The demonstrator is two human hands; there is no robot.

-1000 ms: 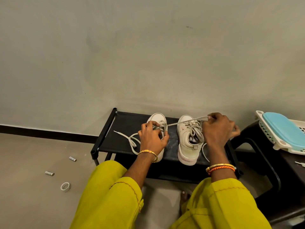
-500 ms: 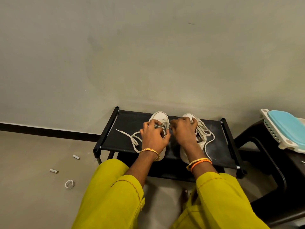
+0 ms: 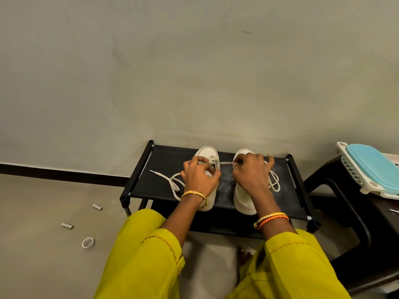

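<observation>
The person is lacing the left sneaker [image 3: 207, 153], which is sitting at the middle of the black shoe rack [image 3: 152, 188]. The left hand [image 3: 199, 178] is gripping it by the eyelets, while the right hand [image 3: 250, 175] is pinching the shoelace [image 3: 225, 163] taut toward 3 o'clock. The next move is probably threading that end through the next eyelet. The right sneaker [image 3: 245, 202], lying under the right hand, is crowding the pull. A plastic ring [image 3: 87, 243] is lying on the floor at 8 o'clock.
</observation>
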